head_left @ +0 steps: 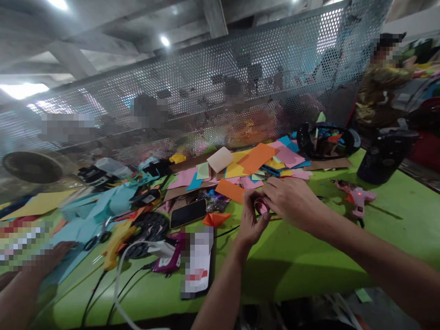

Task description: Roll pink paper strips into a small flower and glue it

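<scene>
A small curled strip of pink paper (262, 206), rolled into a loop, sits between my two hands above the green table (295, 261). My left hand (251, 217) wraps its fingers and thumb round the roll. From the right, my right hand (290, 199) pinches the roll's upper edge; its fingertips are partly hidden. A folded orange paper piece (216, 220) lies just left of my left hand. Beyond the hands spreads a pile of coloured paper, with an orange sheet (257, 158) on top. A pink glue gun (357, 199) with a red light rests to the right.
Left of my hands lie a dark phone (188, 213), a second phone (199, 261), a yellow glue gun (118, 243), scissors (98, 238) and cables. A black tumbler (387, 153) stands at right. A co-worker's hand (57, 256) touches blue paper. A perforated metal screen (206, 91) closes the back.
</scene>
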Action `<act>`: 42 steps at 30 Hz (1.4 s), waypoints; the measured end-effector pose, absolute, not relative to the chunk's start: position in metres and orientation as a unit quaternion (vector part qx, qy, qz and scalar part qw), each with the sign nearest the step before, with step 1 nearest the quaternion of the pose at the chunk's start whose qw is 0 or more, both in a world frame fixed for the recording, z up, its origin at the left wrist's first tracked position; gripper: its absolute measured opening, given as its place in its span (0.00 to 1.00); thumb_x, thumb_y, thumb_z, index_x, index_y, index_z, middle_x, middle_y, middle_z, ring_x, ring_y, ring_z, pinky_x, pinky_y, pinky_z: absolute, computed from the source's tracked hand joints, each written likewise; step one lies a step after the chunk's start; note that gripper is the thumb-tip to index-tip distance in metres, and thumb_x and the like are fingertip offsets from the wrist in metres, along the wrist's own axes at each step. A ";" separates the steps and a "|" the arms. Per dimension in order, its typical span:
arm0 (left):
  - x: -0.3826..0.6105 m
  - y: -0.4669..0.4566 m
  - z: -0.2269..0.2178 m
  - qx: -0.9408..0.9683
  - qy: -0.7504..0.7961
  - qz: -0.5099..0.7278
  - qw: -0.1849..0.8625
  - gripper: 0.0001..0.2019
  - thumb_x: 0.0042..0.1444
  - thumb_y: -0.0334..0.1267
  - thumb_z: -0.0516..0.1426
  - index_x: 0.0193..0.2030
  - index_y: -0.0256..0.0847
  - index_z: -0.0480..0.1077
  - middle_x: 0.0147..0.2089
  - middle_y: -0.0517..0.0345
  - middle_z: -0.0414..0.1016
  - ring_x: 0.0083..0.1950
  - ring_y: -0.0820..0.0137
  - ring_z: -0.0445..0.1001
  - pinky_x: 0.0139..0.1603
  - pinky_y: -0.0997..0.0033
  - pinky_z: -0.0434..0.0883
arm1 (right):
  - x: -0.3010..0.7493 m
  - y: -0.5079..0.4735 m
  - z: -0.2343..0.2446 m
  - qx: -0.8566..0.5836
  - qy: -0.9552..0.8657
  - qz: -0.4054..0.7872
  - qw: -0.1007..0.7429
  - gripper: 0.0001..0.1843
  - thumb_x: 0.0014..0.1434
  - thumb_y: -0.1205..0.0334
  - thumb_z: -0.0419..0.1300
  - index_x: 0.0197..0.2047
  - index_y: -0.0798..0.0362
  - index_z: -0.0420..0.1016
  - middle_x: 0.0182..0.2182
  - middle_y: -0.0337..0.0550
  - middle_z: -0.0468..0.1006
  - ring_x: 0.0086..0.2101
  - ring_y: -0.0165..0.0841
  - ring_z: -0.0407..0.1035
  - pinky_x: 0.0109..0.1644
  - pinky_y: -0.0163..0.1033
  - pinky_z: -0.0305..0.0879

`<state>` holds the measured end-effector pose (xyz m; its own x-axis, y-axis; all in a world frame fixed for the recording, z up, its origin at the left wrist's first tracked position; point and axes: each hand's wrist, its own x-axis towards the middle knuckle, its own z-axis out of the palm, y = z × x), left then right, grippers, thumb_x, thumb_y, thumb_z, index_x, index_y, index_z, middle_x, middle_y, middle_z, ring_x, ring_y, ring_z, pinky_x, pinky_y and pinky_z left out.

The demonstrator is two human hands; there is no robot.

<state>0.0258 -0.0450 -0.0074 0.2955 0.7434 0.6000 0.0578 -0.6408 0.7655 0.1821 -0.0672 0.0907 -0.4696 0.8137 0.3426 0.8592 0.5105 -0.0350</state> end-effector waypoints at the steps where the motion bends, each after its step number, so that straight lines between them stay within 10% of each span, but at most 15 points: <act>1: 0.026 -0.045 -0.007 0.734 0.276 0.525 0.331 0.21 0.61 0.55 0.54 0.54 0.45 0.58 0.46 0.54 0.61 0.43 0.66 0.63 0.44 0.66 0.65 | 0.183 -0.066 0.090 -0.490 -0.855 -0.068 0.159 0.06 0.63 0.69 0.58 0.38 0.58 0.77 0.34 0.50 0.79 0.30 0.34 0.70 0.29 0.39 0.49; 13: 0.030 -0.036 -0.015 0.582 0.298 0.586 0.478 0.21 0.57 0.60 0.57 0.46 0.48 0.61 0.45 0.57 0.63 0.45 0.68 0.64 0.43 0.69 0.69 | 0.195 -0.053 0.079 -0.483 -0.780 0.132 0.375 0.05 0.62 0.65 0.62 0.40 0.52 0.80 0.35 0.42 0.83 0.35 0.32 0.74 0.37 0.34 0.60; 42: 0.027 -0.039 -0.010 0.671 0.305 0.570 0.363 0.20 0.59 0.58 0.55 0.46 0.45 0.60 0.44 0.55 0.62 0.45 0.65 0.63 0.48 0.64 0.66 | 0.178 -0.065 0.059 -0.526 -0.777 0.034 0.345 0.06 0.61 0.65 0.59 0.33 0.53 0.75 0.31 0.43 0.78 0.34 0.35 0.70 0.36 0.36 0.56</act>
